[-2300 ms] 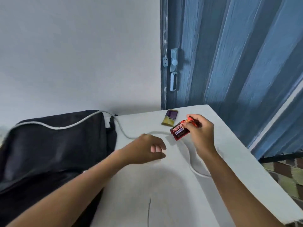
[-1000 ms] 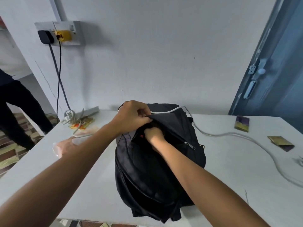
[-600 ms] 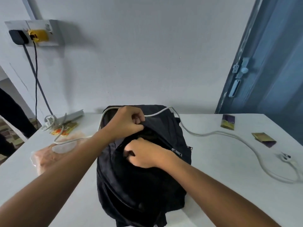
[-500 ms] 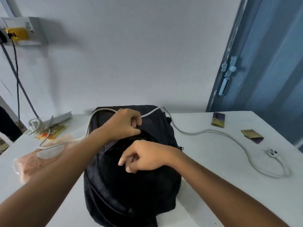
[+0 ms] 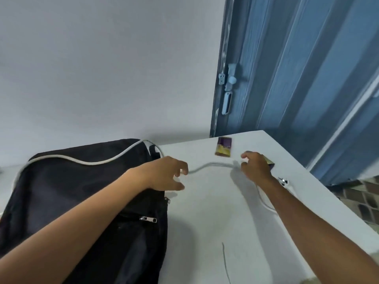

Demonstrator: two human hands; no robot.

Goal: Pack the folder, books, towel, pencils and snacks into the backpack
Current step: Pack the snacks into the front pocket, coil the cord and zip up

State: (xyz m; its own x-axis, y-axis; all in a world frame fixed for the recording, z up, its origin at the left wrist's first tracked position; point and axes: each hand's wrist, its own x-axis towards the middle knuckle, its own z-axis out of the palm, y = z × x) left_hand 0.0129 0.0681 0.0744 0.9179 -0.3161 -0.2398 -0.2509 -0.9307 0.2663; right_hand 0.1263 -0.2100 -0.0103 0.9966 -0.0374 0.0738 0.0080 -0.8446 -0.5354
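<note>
The black backpack (image 5: 82, 201) lies on the white table (image 5: 215, 212) at the left, a zipper pull (image 5: 148, 219) showing on its front. My left hand (image 5: 164, 176) hovers at its right edge with fingers relaxed, holding nothing. A purple and yellow snack packet (image 5: 223, 149) lies near the table's far edge. My right hand (image 5: 255, 168) is over a gold and purple snack packet (image 5: 269, 161), fingers loosely bent, and hides most of it. I cannot tell whether the fingers touch it.
A white cable (image 5: 86, 161) runs over the backpack's top and across the table, ending in a plug (image 5: 284, 181) by my right wrist. A blue door (image 5: 297, 78) stands behind the table's right corner. The table's right edge drops to a tiled floor (image 5: 365, 201).
Both hands have left the backpack's opening. My right hand has moved right to the gold packet, and my left hand has let go of the bag's flap. The view has swung right.
</note>
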